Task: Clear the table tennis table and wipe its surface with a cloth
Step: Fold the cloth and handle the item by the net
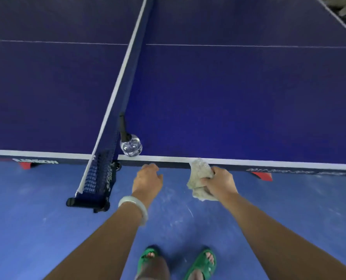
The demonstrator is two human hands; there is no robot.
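The cloth (200,177) is clamped in the grip of the right hand (218,183) at the tabletop (238,108) edge. The grip of the left hand (147,179) cannot be told, its fingertips being hidden.

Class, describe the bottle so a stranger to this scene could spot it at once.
Find the blue table and follow its net to the near edge. Just right of the net, by the white border, sits the bottle. It is see-through with a black top, unlike the dark net beside it.
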